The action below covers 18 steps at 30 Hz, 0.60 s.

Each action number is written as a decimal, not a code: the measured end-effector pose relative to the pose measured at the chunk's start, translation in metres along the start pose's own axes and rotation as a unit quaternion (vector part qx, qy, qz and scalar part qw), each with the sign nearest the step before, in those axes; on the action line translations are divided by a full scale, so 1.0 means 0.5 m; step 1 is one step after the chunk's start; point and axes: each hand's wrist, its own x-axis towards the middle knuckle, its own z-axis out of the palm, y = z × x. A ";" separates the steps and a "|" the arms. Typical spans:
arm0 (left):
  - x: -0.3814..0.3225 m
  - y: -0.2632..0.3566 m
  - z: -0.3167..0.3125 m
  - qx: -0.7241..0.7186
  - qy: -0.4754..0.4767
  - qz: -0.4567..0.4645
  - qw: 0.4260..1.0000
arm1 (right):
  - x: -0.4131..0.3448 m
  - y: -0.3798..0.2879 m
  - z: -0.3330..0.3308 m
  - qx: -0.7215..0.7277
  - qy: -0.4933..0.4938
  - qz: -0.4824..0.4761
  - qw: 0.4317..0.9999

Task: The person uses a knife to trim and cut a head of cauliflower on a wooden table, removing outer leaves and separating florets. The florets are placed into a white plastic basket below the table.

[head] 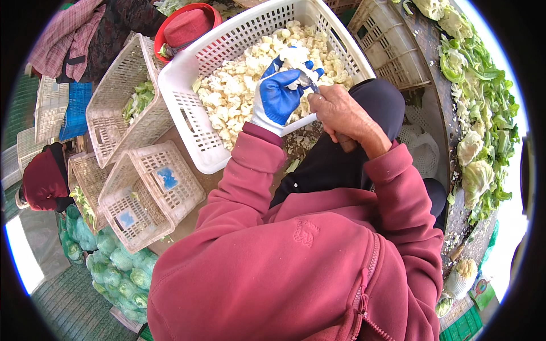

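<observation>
My left hand [279, 96], in a blue-coated work glove, grips a piece of white cauliflower [294, 56] above a large white plastic crate [179, 81]. In my bare right hand [343, 113] is a knife, its wooden handle [346, 143] showing below the fist. The knife blade [306, 77] lies against the cauliflower piece, close to my gloved fingers. Cut cauliflower florets [239, 93] cover the bottom of the crate under both hands. The cauliflower's far side is partly hidden by the glove.
Plastic crates [123, 98] stand at the left, some with leaf scraps. A red bucket [215, 15] holds a red hat [187, 26]. Green net bags of vegetables [123, 264] lie lower left. Trimmed leaves [490, 111] and cauliflower heads [477, 181] cover a board at the right. My knee [379, 104] adjoins the crate.
</observation>
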 end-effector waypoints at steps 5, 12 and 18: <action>0.004 0.014 -0.013 -0.036 -0.029 -0.024 0.999 | 0.004 0.007 -0.008 0.083 -0.013 -0.014 0.996; 0.005 0.021 -0.034 -0.045 -0.038 -0.042 0.997 | 0.000 0.008 -0.001 0.030 0.011 -0.001 0.999; 0.002 0.027 -0.026 0.006 0.045 -0.027 0.999 | -0.014 0.013 0.007 0.001 0.123 -0.043 0.991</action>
